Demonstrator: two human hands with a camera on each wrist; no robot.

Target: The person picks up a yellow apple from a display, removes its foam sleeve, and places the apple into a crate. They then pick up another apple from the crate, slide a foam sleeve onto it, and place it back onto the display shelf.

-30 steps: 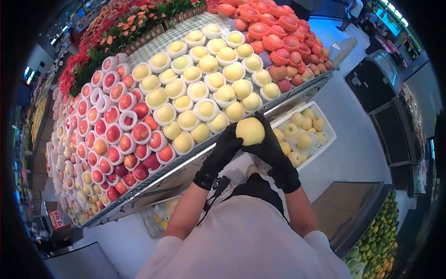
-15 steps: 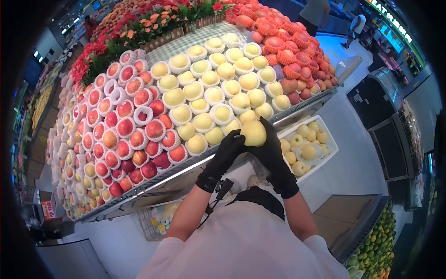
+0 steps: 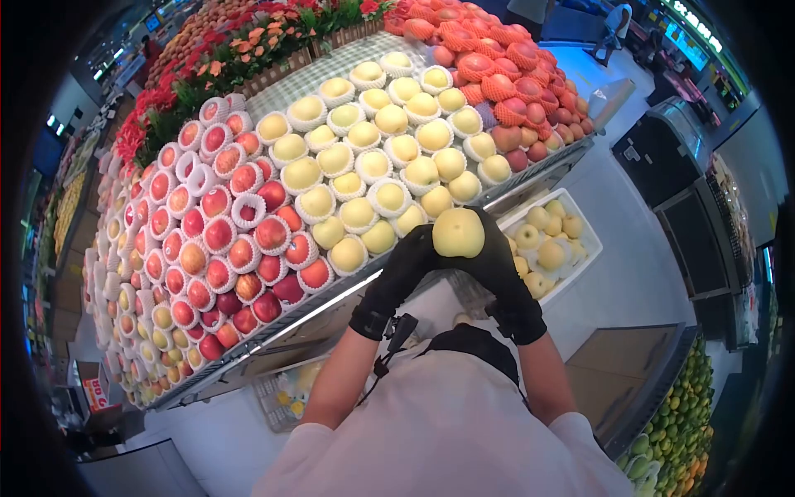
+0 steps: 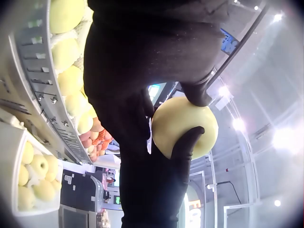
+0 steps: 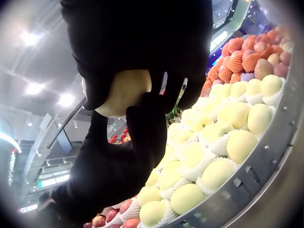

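Note:
A large pale yellow apple [image 3: 458,233] is held between both black-gloved hands in front of the person's body. My left hand [image 3: 403,263] grips it from the left, and my right hand [image 3: 497,263] wraps it from the right. In the left wrist view, thumbs press the near face of the apple [image 4: 183,127]. Dark fingers cover much of the apple [image 5: 124,92] in the right wrist view. Just beyond the hands, rows of yellow apples [image 3: 389,197] sit in white foam nets on the sloped display.
Red apples [image 3: 217,234] in foam nets fill the display's left part; fruit in red nets [image 3: 522,87] is piled at the right. A metal rail [image 3: 327,290] edges the stand. Below right is a white foam box [image 3: 590,240] of yellow apples. Green fruit [image 3: 675,422] lies behind at right.
The apple has turned in the hands, and its dimpled end now faces up toward the head camera. The fingers have shifted around it. The head view has swung slightly.

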